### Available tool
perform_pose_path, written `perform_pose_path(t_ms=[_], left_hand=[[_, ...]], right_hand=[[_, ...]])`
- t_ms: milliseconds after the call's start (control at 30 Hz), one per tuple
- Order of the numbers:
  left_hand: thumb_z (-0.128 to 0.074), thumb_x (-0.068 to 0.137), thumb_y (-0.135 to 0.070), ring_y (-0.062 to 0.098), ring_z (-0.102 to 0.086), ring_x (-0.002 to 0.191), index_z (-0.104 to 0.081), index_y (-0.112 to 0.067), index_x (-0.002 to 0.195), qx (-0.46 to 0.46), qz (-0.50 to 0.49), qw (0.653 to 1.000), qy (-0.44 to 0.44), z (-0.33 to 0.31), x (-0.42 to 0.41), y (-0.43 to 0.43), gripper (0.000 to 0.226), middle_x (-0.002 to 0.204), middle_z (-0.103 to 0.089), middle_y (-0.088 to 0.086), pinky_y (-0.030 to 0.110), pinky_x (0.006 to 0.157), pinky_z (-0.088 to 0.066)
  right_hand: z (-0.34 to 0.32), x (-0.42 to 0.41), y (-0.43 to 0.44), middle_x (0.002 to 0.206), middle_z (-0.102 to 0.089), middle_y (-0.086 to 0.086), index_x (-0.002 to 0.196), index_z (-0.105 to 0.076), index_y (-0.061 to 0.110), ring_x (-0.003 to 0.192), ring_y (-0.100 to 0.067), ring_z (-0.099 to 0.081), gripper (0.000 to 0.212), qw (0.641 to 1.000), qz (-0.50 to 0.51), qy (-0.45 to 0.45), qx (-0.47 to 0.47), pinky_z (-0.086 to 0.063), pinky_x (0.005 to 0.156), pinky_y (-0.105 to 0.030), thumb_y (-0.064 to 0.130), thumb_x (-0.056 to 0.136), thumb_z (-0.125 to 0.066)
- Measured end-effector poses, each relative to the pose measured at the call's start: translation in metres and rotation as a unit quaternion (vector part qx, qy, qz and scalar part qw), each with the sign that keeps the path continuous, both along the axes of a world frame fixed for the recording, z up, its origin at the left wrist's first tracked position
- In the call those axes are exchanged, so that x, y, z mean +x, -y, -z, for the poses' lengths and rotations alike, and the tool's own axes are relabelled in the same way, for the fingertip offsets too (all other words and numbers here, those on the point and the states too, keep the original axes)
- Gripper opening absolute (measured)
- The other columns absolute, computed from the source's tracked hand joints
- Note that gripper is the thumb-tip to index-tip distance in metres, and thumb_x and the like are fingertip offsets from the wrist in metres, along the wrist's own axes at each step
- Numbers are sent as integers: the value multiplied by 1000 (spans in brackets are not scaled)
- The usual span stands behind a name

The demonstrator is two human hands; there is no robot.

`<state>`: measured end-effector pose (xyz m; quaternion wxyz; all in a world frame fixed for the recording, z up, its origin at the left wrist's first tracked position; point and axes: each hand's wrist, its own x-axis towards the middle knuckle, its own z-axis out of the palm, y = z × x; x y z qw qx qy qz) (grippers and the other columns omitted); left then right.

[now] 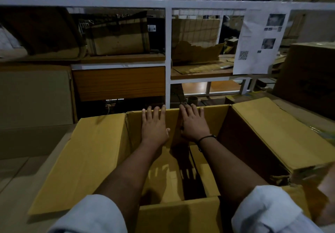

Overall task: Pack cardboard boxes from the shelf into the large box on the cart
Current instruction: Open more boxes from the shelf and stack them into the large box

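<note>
A large open cardboard box (94, 160) stands right in front of me with its flaps spread left and right. Both my arms reach over it. My left hand (154, 124) and my right hand (194, 122) lie flat, fingers spread, against the far flap of the box, holding nothing. Inside the box I see its bare bottom flaps with a dark gap between them. On the white shelf (168, 55) behind, a cardboard box (117, 37) sits in the left bay and a torn, flattened one (197, 51) in the right bay.
A big cardboard box (34, 95) stands at the left and another (308, 73) at the far right. A printed paper sheet (259, 40) hangs on the shelf frame. A wooden panel (119, 82) closes the lower left bay.
</note>
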<state>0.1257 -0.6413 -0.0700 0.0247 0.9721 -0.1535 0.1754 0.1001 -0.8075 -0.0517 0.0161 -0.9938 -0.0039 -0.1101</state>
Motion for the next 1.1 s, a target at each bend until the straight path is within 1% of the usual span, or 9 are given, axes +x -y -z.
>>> perform_pose_path(t_ms=[200, 333, 400, 500, 633, 800, 933, 1000, 1100], left_hand=[[-50, 100, -54, 36, 19, 155, 17, -23, 162, 21, 7, 997, -79, -8, 6, -4, 96, 171, 15, 7, 53, 126, 9], [-53, 101, -49, 38, 17, 155, 17, -28, 161, 53, 13, 983, -176, -30, 4, -14, 94, 170, 20, 4, 56, 125, 5], [-52, 102, -49, 41, 12, 155, 6, -29, 164, 77, 19, 976, -200, -43, -6, -17, 87, 171, 13, 5, 58, 125, 6], [-49, 103, -49, 41, -1, 156, -26, -24, 162, 89, 22, 968, -234, -54, -34, -18, 68, 171, -14, 10, 60, 125, 1], [-51, 103, -48, 37, -23, 153, -50, -21, 147, 74, 29, 965, -252, -58, -81, -14, 51, 156, -44, 14, 58, 126, -9], [-55, 103, -35, 28, -52, 131, -60, -26, 128, 73, 51, 971, -222, -68, -127, -7, 27, 123, -64, 6, 57, 122, -24], [-48, 105, -25, 23, -62, 99, -61, -18, 107, 2, 38, 971, -235, -79, -161, -7, 15, 89, -57, 0, 45, 97, -49], [-47, 105, -27, 19, -60, 84, -62, -18, 105, -12, 37, 972, -233, -77, -179, -9, 18, 88, -58, 1, 37, 77, -52], [-40, 106, -41, 19, -61, 74, -62, -21, 92, -63, 37, 978, -195, -60, -203, -10, 32, 83, -61, 1, 38, 71, -55]], right_hand=[[-6, 5, 5, 172, 13, -7, 163, 12, 21, 157, -31, 15, 101, 997, -21, -76, 20, 3, 127, -55, 31, 98, -63], [-22, 1, 1, 173, 3, -7, 165, -6, 21, 158, -32, 4, 88, 994, 0, -103, 31, -5, 127, -58, 26, 98, -62], [-34, -8, -3, 170, -14, -9, 159, -30, 19, 155, -35, -17, 70, 993, -6, -105, 56, -21, 124, -59, 25, 97, -62], [-48, -30, -11, 151, -45, -8, 144, -53, 18, 129, -28, -51, 48, 989, -28, -112, 95, -49, 107, -47, 24, 98, -63], [-50, -62, -27, 142, -53, -6, 141, -55, 20, 122, -23, -56, 43, 990, -55, -53, 116, -53, 99, -40, 31, 100, -62], [-44, -98, -42, 135, -56, -3, 134, -60, 22, 115, -19, -57, 38, 990, -72, -16, 120, -55, 91, -34, 31, 98, -64], [-41, -134, -40, 126, -61, 0, 130, -61, 23, 105, -16, -59, 31, 988, -66, 30, 138, -55, 81, -31, 34, 101, -58], [-35, -154, -37, 125, -63, 2, 130, -61, 26, 105, -15, -60, 31, 987, -63, 48, 140, -56, 81, -33, 36, 102, -56], [-18, -185, -35, 117, -65, 6, 126, -63, 27, 98, -11, -61, 26, 983, -60, 92, 149, -55, 77, -30, 36, 103, -53]])
